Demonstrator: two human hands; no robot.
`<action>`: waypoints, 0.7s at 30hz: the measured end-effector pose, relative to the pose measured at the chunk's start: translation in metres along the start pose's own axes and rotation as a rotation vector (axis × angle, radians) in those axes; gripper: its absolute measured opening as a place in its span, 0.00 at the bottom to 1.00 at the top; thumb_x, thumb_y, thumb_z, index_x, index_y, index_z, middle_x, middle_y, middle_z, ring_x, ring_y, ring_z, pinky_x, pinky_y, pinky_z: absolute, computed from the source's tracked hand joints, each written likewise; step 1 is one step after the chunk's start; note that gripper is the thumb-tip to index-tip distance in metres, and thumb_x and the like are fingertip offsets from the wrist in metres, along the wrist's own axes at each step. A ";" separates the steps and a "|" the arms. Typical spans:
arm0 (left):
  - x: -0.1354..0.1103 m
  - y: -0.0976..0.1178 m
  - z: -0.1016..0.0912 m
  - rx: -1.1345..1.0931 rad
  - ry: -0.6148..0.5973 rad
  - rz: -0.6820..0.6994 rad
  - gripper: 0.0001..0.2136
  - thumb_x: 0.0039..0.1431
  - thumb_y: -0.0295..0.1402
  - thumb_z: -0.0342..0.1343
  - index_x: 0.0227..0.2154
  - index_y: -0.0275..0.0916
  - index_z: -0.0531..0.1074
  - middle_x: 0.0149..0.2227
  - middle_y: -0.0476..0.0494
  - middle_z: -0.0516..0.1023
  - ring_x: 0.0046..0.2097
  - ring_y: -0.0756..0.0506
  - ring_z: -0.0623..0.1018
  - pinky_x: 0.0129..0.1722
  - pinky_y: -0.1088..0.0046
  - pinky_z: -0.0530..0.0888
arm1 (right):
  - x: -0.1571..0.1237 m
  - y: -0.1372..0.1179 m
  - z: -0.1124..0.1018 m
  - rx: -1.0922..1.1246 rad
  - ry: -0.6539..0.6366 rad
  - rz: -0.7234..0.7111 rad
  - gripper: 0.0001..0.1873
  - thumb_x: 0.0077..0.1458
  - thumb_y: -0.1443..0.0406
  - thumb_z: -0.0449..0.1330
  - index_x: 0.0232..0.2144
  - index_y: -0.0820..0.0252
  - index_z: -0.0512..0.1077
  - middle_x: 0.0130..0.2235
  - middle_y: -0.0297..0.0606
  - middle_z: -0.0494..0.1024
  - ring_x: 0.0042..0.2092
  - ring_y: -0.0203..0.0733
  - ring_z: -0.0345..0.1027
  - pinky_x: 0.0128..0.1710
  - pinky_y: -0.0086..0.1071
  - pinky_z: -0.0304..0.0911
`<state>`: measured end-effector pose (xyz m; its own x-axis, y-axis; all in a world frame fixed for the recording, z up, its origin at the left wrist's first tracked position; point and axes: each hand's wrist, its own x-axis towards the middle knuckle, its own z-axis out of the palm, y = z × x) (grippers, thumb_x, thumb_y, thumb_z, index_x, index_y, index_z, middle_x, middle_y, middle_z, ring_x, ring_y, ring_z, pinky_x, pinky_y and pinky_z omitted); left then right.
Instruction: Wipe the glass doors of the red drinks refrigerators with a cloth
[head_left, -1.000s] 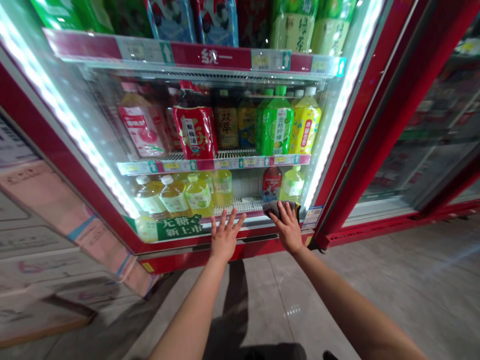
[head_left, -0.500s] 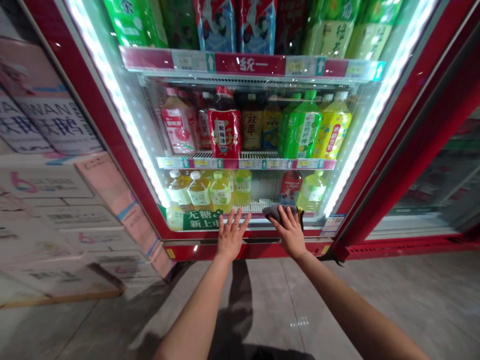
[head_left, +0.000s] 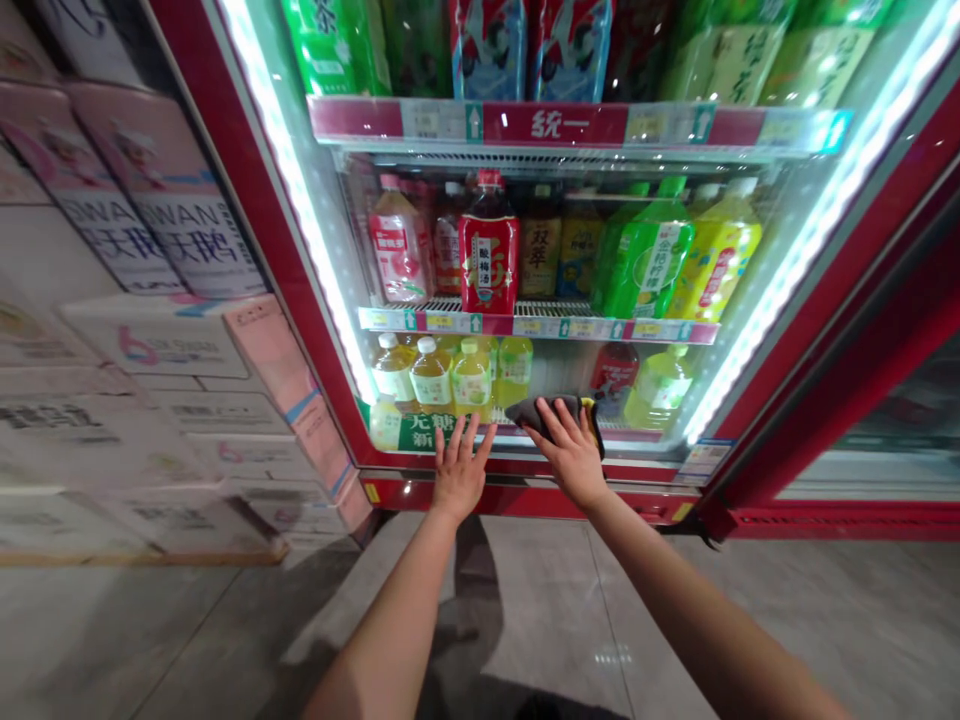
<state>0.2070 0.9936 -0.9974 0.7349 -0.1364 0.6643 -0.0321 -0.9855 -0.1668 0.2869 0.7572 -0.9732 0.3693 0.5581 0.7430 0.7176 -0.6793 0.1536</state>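
We've slid the cloth [head_left: 525, 412] left, right hand [head_left: 573, 458] spread over it; more red bottle [head_left: 615, 374] shows. Left hand [head_left: 458, 476] splayed, empty.

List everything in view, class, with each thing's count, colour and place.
Fridge: one, red, straight ahead
Second fridge: one, red, far right
Light strips: two, white, fridge's sides
Shelves: at least two, pinkish edges, inside fridge
Upper drinks: several, green, red and blue, top
Middle bottles: several, pink, red, brown, green, yellow, middle
Lower bottles: several, mostly yellowish, one red, bottom
Sign: one, green, fridge's lower left
Label: one, whitish, fridge's lower right
Boxes: stacked, hard to count, white and pink, left
Floor: one, grey tiles, below
Cloth: one, grey with yellow, fridge's lower front
Left hand: one, bare, left of cloth
Right hand: one, bare, on cloth
Forearms: two, bare, lower middle
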 end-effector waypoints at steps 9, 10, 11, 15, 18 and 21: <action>-0.011 -0.026 -0.010 0.038 0.041 -0.075 0.39 0.60 0.24 0.57 0.72 0.47 0.51 0.73 0.36 0.54 0.74 0.34 0.53 0.73 0.42 0.45 | -0.005 0.016 -0.017 0.001 -0.010 -0.043 0.30 0.61 0.74 0.58 0.62 0.44 0.70 0.72 0.36 0.59 0.73 0.51 0.48 0.72 0.57 0.37; -0.011 -0.029 -0.011 0.037 0.037 -0.095 0.39 0.59 0.24 0.57 0.72 0.47 0.52 0.73 0.36 0.54 0.74 0.34 0.53 0.73 0.42 0.45 | 0.005 0.013 -0.020 -0.006 0.004 0.026 0.33 0.60 0.75 0.58 0.63 0.44 0.69 0.73 0.38 0.56 0.74 0.54 0.45 0.72 0.60 0.39; -0.012 -0.032 -0.012 0.036 0.030 -0.113 0.39 0.59 0.24 0.58 0.72 0.47 0.53 0.73 0.36 0.54 0.74 0.33 0.54 0.73 0.42 0.46 | 0.015 0.006 -0.020 -0.007 0.018 0.079 0.34 0.59 0.76 0.57 0.64 0.44 0.68 0.74 0.39 0.53 0.75 0.56 0.41 0.71 0.61 0.40; -0.018 -0.036 -0.016 0.041 -0.010 -0.170 0.38 0.58 0.24 0.58 0.72 0.44 0.54 0.73 0.35 0.54 0.74 0.33 0.55 0.72 0.43 0.47 | 0.041 -0.034 -0.007 0.013 0.036 0.082 0.35 0.59 0.76 0.56 0.65 0.45 0.66 0.74 0.39 0.52 0.75 0.56 0.39 0.71 0.61 0.42; -0.025 -0.037 -0.019 0.054 -0.034 -0.182 0.39 0.58 0.24 0.57 0.72 0.43 0.53 0.73 0.34 0.54 0.74 0.33 0.54 0.72 0.43 0.47 | 0.033 -0.048 0.003 0.036 0.011 -0.095 0.33 0.61 0.74 0.57 0.65 0.46 0.66 0.72 0.37 0.59 0.73 0.50 0.47 0.73 0.56 0.38; -0.028 -0.042 -0.023 0.064 -0.031 -0.195 0.39 0.58 0.24 0.57 0.72 0.44 0.52 0.74 0.35 0.53 0.74 0.33 0.54 0.72 0.43 0.48 | 0.022 -0.040 0.003 0.059 -0.013 -0.219 0.30 0.63 0.73 0.57 0.64 0.45 0.68 0.70 0.34 0.62 0.72 0.46 0.52 0.74 0.51 0.37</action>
<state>0.1723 1.0363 -0.9929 0.7437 0.0606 0.6658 0.1553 -0.9843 -0.0838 0.2684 0.7983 -0.9649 0.2079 0.6956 0.6877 0.8148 -0.5122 0.2717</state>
